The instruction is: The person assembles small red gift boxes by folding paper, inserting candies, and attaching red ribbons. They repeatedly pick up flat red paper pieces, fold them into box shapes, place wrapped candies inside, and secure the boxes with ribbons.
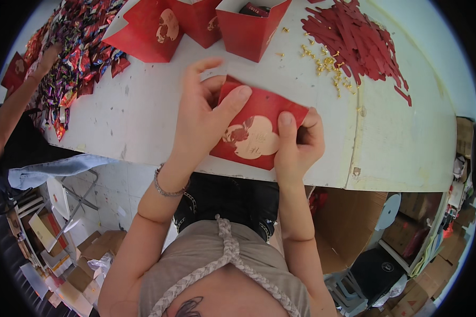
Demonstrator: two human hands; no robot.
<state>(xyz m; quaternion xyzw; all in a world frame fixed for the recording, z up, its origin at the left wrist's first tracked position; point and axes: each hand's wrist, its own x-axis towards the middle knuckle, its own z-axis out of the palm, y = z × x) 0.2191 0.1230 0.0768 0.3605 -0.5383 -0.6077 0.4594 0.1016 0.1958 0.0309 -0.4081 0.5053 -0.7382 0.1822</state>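
Over the table's near edge I hold a red paper box (225,149) with a cream flower-shaped print on its front. My left hand (198,116) grips its upper left corner, the thumb lying across the front and the index finger lifted off. At the right edge my right hand (297,145) pinches the box, thumb in front and the other fingers curled behind. The box's back and inside are hidden from me. Beyond my hands stand red open-topped boxes (248,33), one with a dark packet inside. Small gold paper fasteners (325,64) lie scattered beside a heap of dark red strips (351,42).
A big pile of wrapped sweets (84,58) covers the white table's (127,124) far left, where another person's hand (50,57) reaches in. Below the table are a folding chair (63,198) on the left and a large cardboard box (349,222) on the right.
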